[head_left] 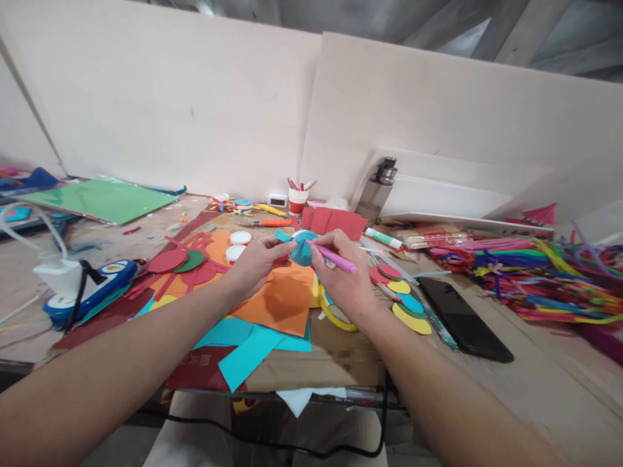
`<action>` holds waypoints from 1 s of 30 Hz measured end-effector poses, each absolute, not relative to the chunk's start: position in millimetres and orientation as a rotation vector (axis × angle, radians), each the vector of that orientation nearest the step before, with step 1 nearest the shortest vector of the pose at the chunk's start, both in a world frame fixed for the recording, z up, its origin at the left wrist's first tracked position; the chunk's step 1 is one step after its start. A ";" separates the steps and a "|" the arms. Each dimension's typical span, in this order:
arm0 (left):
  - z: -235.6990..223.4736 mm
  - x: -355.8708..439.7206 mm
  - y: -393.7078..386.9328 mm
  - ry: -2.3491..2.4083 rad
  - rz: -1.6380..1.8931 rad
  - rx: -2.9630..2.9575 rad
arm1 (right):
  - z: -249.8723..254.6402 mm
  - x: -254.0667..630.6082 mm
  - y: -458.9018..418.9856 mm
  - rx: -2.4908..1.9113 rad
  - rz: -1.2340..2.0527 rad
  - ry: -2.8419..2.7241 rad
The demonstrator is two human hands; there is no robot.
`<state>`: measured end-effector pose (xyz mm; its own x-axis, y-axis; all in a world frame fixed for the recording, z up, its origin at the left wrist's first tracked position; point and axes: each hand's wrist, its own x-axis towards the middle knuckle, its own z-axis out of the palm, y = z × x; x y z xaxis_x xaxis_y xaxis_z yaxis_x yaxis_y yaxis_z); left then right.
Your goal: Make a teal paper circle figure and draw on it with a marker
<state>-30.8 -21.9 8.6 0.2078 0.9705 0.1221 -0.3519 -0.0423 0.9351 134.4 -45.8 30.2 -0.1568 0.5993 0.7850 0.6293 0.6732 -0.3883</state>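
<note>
My left hand [253, 266] pinches a small round craft piece [302, 254] with a teal paper top at the middle of the table, held above an orange paper sheet [285, 305]. My right hand [346, 272] is closed around a pink pen [339, 261], its front end at the teal top. The tip itself is too small to make out. Teal paper strips [248, 360] lie below, nearer to me. A yellow loop-shaped handle [335, 318] shows partly under my right hand. Two white round lids or cups [236, 253] stand beyond my left hand.
Red paper discs [168, 259] and strips lie left; yellow and blue discs [411, 318] lie right, beside a black phone [464, 318]. Pipe cleaners [535, 279] are heaped far right. A cup of pens [297, 198] and an orange cutter [272, 222] stand behind. A power strip [92, 292] sits left.
</note>
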 end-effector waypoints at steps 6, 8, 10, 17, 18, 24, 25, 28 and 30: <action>8.5 -30.6 -22.3 0.743 1.235 1.106 | 29.9 134.6 -45.1 -0.983 -0.068 -1.829; 8.7 -30.7 -22.6 0.745 1.236 1.106 | 30.1 134.6 -44.9 -0.983 -0.066 -1.828; 8.7 -30.8 -22.7 0.744 1.238 1.106 | 30.4 134.3 -44.9 -0.984 -0.062 -1.828; 9.7 -30.9 -23.0 0.750 1.220 1.115 | 30.8 134.1 -45.2 -0.984 -0.063 -1.823; 10.2 -30.7 -23.3 0.754 1.219 1.113 | 30.8 134.2 -45.3 -0.985 -0.062 -1.821; 11.8 -29.9 -24.6 0.748 1.216 1.113 | 30.5 135.2 -44.7 -0.998 -0.056 -1.817; 11.6 -29.8 -24.5 0.745 1.221 1.111 | 30.6 135.3 -44.7 -0.999 -0.055 -1.818; 11.1 -29.5 -24.0 0.744 1.237 1.106 | 31.3 135.3 -45.3 -1.009 -0.041 -1.818; 11.1 -29.4 -23.9 0.745 1.234 1.107 | 32.1 135.2 -46.1 -1.022 -0.032 -1.818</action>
